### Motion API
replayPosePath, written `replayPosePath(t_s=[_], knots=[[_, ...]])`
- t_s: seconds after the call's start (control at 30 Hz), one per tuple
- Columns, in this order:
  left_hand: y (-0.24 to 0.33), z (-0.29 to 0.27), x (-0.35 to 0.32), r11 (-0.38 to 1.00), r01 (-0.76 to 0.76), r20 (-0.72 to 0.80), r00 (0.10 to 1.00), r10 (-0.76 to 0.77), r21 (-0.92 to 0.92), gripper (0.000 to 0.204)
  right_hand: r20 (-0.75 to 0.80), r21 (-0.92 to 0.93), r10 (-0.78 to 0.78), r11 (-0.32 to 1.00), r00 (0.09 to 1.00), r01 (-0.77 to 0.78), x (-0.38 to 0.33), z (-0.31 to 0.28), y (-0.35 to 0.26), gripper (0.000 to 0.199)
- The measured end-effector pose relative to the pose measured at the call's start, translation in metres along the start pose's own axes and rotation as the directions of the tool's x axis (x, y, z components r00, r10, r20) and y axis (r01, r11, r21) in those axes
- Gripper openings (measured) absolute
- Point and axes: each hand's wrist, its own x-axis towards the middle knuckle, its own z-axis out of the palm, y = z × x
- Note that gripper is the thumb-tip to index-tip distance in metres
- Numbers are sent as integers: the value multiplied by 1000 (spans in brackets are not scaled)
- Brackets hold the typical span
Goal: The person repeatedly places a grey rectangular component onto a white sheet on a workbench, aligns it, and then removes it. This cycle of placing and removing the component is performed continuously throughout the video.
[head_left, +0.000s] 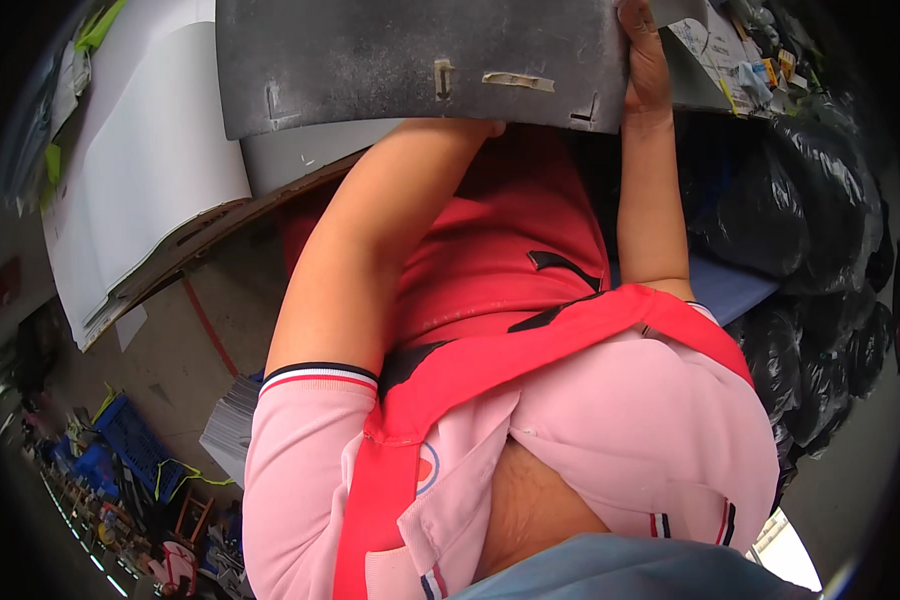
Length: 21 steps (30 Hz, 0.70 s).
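Observation:
A large dark grey flat panel (420, 60), with small slots and a strip of tape on it, fills the top of the view. My right hand (645, 60) grips its right edge, fingers curled over the rim. My left forearm (370, 240) reaches up under the panel's lower edge, and the hand itself is hidden behind the panel. Below are my pink shirt and red apron (490, 260).
White sheets on brown cardboard (140, 170) lie at the left. Black plastic bags (800, 220) are piled at the right. A stack of paper (232, 425) and blue crates (135, 440) sit on the floor at the lower left.

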Motion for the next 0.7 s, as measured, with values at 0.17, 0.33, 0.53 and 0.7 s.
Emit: replayPosePath(t_s=[0.17,0.33,0.53,0.7], knots=[[-31,-46,2,902,254,-96,948,-304,-350,24,-3,111,199,974,980,-197,-6,-54,16,15],[-99,-181,-3,782,234,-427,730,-534,-577,27,87,244,227,939,970,-242,-3,-65,-24,39],[-227,-407,-199,889,221,-820,347,-455,-400,17,254,324,265,883,930,-340,11,-57,-30,32],[-230,-451,-391,616,449,-738,-164,-655,-647,29,185,292,328,882,926,-370,23,-62,-10,30]])
